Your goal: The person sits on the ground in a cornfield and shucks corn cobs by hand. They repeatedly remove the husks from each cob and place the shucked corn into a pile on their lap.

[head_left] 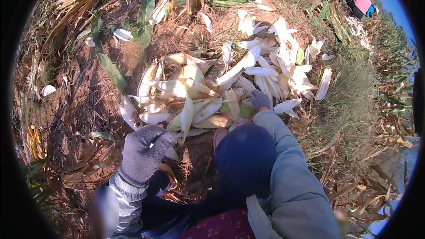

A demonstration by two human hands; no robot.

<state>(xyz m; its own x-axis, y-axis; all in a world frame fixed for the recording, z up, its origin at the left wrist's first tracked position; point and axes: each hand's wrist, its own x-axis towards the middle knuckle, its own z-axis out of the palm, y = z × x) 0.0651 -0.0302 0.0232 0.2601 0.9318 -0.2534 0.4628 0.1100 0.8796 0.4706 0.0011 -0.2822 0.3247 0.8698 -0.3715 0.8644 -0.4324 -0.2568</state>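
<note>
My left hand [146,152], in a grey knit glove, is raised in front of the pile's near left side. Its fingers are curled in toward the thumb, and a tiny pale spot shows between them; I cannot make out what it is. With the arm stretched forward, my right hand [260,100], also gloved, touches the right part of a heap of corn ears in pale husks [199,90]. Its fingertips are hidden among the husks. Loose, peeled-back husks [283,62] lie beyond that hand.
My bent knee [248,159] in dark blue trousers stands between my arms. Yellow bare corn cobs [35,141] lie at far left. Dry stalks and leaves [79,6] cover the ground at the upper left. Another person [359,1] bends over at the far upper right.
</note>
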